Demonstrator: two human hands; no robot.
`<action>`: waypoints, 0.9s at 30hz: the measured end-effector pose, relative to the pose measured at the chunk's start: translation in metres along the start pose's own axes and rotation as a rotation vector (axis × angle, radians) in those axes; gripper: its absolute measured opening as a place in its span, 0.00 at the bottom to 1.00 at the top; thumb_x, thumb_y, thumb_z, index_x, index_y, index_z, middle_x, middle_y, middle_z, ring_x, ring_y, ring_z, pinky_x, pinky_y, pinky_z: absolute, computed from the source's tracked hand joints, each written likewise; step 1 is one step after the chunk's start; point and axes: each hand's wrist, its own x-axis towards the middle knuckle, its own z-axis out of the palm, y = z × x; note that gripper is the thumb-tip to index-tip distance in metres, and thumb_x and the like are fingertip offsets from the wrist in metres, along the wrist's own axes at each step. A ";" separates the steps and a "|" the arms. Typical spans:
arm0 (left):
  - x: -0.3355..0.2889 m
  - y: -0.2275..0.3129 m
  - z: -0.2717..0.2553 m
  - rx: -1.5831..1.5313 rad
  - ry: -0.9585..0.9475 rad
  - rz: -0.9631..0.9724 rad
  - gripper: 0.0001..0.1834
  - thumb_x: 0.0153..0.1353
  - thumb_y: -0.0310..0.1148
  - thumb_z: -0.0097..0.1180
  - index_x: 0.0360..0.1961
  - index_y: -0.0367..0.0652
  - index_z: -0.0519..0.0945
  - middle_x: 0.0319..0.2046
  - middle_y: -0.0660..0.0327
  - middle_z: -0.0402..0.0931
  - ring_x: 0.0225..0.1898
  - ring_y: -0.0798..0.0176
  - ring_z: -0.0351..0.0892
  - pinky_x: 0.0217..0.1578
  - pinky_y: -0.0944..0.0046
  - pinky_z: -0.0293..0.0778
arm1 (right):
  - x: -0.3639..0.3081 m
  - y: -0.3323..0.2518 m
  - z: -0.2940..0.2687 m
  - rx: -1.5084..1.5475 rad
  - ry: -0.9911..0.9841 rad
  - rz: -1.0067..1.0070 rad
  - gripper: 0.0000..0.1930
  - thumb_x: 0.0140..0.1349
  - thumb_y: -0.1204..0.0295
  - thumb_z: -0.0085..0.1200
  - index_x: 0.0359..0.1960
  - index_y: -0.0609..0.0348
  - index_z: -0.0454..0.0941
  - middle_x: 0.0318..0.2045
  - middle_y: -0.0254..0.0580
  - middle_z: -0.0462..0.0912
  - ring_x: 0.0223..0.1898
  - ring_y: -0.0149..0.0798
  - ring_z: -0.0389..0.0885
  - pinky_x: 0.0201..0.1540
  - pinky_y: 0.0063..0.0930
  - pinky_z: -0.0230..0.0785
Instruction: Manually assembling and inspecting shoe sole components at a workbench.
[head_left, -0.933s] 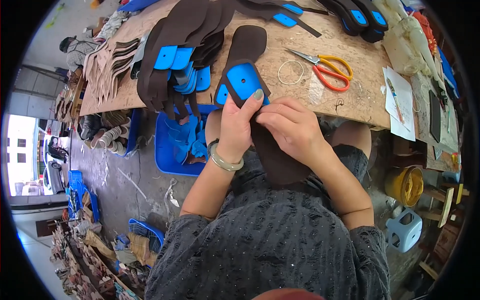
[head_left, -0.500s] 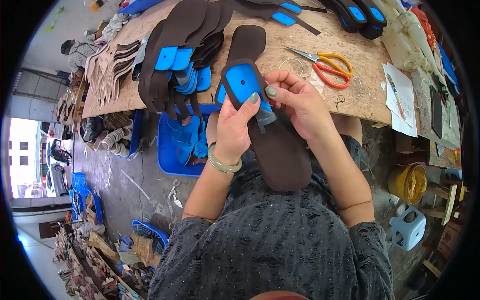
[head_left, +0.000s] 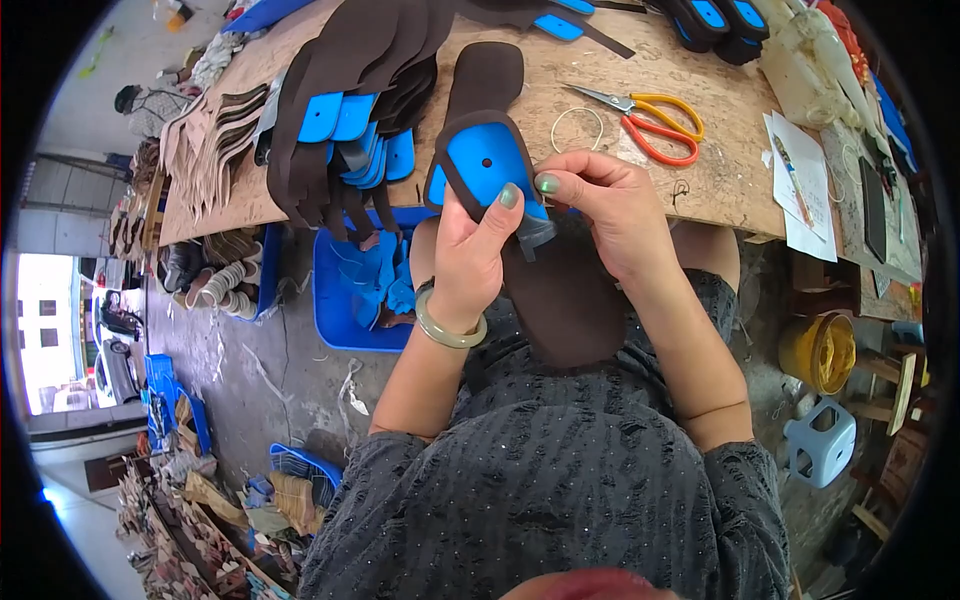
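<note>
A blue strap piece with a dark brown border (head_left: 478,163) is held over a long dark brown sole (head_left: 570,300) that rests across my lap at the table's front edge. My left hand (head_left: 472,250) grips the strap piece from below, thumb pressed on its blue face. My right hand (head_left: 610,210) pinches the lower right end of the same piece, where a grey tab sticks out. A pale green bangle (head_left: 448,328) sits on my left wrist. Both hands touch each other at the fingertips.
The wooden worktable (head_left: 690,180) holds a stack of brown and blue pieces (head_left: 350,110), another brown sole (head_left: 487,75), orange-handled scissors (head_left: 650,125), a wire ring (head_left: 577,128) and papers (head_left: 805,190). A blue tray of blue scraps (head_left: 350,290) sits below. A yellow bucket (head_left: 820,350) and small stool (head_left: 825,440) stand at right.
The sole has slid down further onto my lap. My right hand moved up from the sole to the strap piece's end, meeting my left thumb.
</note>
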 end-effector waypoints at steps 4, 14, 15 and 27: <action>0.000 0.001 0.005 0.105 -0.021 0.048 0.17 0.67 0.31 0.49 0.54 0.37 0.64 0.41 0.62 0.73 0.40 0.72 0.73 0.43 0.70 0.71 | -0.010 -0.014 0.000 -0.291 0.010 -0.088 0.09 0.59 0.74 0.59 0.38 0.65 0.82 0.31 0.34 0.83 0.29 0.22 0.77 0.33 0.15 0.69; -0.001 -0.004 0.011 0.334 -0.070 0.111 0.18 0.68 0.32 0.49 0.55 0.36 0.63 0.39 0.66 0.70 0.38 0.75 0.68 0.40 0.73 0.67 | -0.016 -0.005 0.001 -0.669 0.048 -0.331 0.09 0.58 0.73 0.58 0.37 0.66 0.81 0.28 0.37 0.80 0.31 0.27 0.77 0.35 0.22 0.69; -0.003 -0.005 0.014 0.322 -0.028 0.130 0.17 0.68 0.32 0.49 0.54 0.37 0.64 0.38 0.67 0.70 0.37 0.75 0.67 0.40 0.73 0.67 | -0.017 -0.001 0.003 -0.640 0.070 -0.361 0.09 0.58 0.73 0.57 0.36 0.66 0.80 0.28 0.38 0.80 0.31 0.28 0.76 0.35 0.22 0.69; -0.009 -0.007 0.017 0.115 0.122 0.034 0.14 0.67 0.33 0.49 0.48 0.34 0.73 0.46 0.58 0.75 0.46 0.67 0.74 0.49 0.65 0.69 | -0.022 0.013 0.003 -0.632 0.011 -0.393 0.08 0.58 0.72 0.57 0.32 0.67 0.79 0.29 0.37 0.80 0.31 0.26 0.75 0.35 0.22 0.68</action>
